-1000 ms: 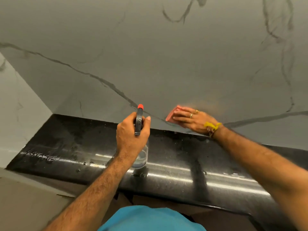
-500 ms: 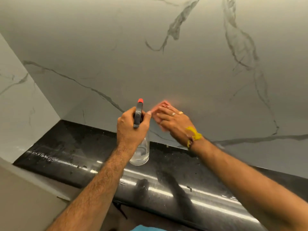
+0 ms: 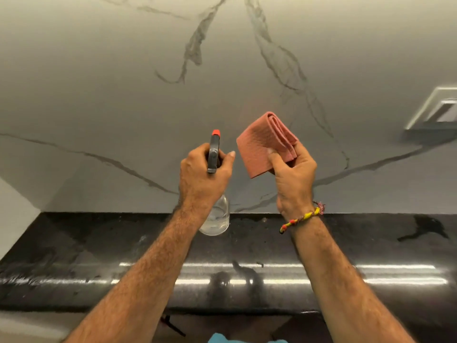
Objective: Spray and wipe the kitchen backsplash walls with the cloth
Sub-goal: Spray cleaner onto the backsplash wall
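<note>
My left hand [image 3: 201,175] grips a clear spray bottle [image 3: 216,220] by its neck; the black trigger head with its red nozzle [image 3: 216,132] points at the grey marble-veined backsplash [image 3: 123,95]. My right hand [image 3: 293,178] holds a folded pink cloth [image 3: 263,143] up in the air, off the wall, just right of the nozzle. A yellow and red thread band sits on my right wrist.
A glossy black countertop [image 3: 99,256] runs along below the backsplash, with wet smears and light reflections. A white switch plate [image 3: 435,110] is on the wall at the far right. A side wall meets the backsplash at the left corner [image 3: 14,206].
My right hand lifted the cloth off the wall, where it was pressed flat, and now holds it upright in the air. The view tilted upward and to the right.
</note>
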